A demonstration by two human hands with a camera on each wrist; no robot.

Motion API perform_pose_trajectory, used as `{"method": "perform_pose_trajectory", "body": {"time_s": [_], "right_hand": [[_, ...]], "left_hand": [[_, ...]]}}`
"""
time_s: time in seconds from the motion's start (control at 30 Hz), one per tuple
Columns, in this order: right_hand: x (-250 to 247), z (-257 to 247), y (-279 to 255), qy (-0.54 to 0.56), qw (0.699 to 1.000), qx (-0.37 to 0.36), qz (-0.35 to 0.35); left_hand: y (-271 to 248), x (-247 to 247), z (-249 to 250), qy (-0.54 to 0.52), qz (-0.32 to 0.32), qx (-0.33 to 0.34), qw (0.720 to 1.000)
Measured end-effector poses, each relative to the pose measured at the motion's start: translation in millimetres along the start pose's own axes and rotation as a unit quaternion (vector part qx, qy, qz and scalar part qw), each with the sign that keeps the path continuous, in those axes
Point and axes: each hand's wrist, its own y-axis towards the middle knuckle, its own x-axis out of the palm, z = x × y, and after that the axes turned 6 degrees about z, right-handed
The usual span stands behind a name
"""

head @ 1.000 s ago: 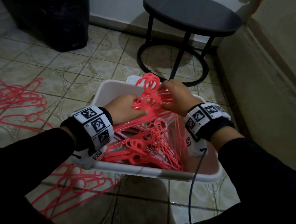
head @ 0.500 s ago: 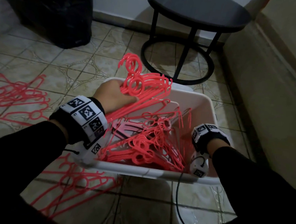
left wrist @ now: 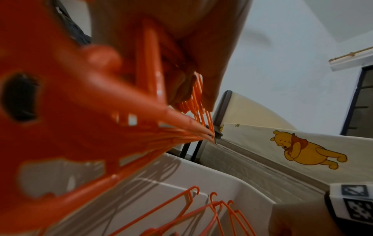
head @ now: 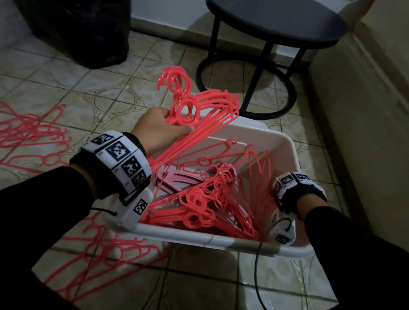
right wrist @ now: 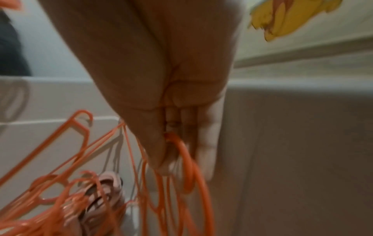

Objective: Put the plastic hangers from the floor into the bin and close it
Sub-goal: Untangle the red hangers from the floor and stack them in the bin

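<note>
The white plastic bin (head: 205, 239) stands on the tiled floor and holds a tangled heap of coral hangers (head: 210, 203). My left hand (head: 160, 131) grips a bundle of hangers (head: 196, 111) over the bin's far left corner, with its hooks pointing up. In the left wrist view this bundle (left wrist: 80, 111) fills the picture close up. My right hand (right wrist: 173, 143) is down inside the bin at the right wall. There its thumb and fingers pinch the hanger hooks (right wrist: 187, 167). In the head view only its wristband (head: 292, 184) shows. More hangers lie on the floor at the left (head: 25, 139) and front left (head: 101, 256).
A round black side table (head: 274, 17) stands just beyond the bin. A black bag (head: 70, 17) sits at the back left. A beige bed side (head: 368, 117) runs along the right. A black cable (head: 260, 290) hangs from my right wrist over the bin's near rim.
My right hand has let go of the bundle's top and dropped into the bin's right side. My left hand has lifted the bundle higher, toward the far left corner.
</note>
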Motion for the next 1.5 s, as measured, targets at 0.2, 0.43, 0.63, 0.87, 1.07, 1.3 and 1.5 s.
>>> {"method": "perform_pose_trajectory", "body": {"time_s": [0.2, 0.43, 0.63, 0.87, 1.07, 1.3, 1.5], "right_hand": [[-15.6, -3.1, -6.9, 0.022, 0.991, -0.041, 0.126], [-32.3, 2.5, 6.5, 0.073, 0.975, -0.057, 0.204], [-53.1, 12.0, -1.3, 0.097, 0.974, -0.073, 0.191], [-93.6, 11.2, -20.6, 0.114, 0.951, -0.133, 0.255], [-90.4, -11.8, -25.3, 0.125, 0.923, -0.239, 0.274], [-90.4, -28.6, -25.2, 0.141, 0.908, -0.224, 0.325], [-74.9, -31.6, -16.4, 0.029, 0.965, -0.144, 0.219]], "left_hand": [[0.3, 1.1, -1.3, 0.047, 0.013, 0.024, 0.999], [-1.1, 3.4, 0.4, 0.057, 0.018, 0.032, 0.998], [1.8, -8.7, 2.5, 0.045, 0.03, 0.036, 0.998], [7.2, -25.6, 9.2, 0.025, 0.065, 0.054, 0.996], [7.1, -24.2, 13.1, 0.047, 0.089, 0.077, 0.992], [14.7, -21.3, 5.3, 0.096, 0.086, 0.104, 0.986], [14.5, -24.3, 3.0, 0.061, 0.088, 0.106, 0.989]]}}
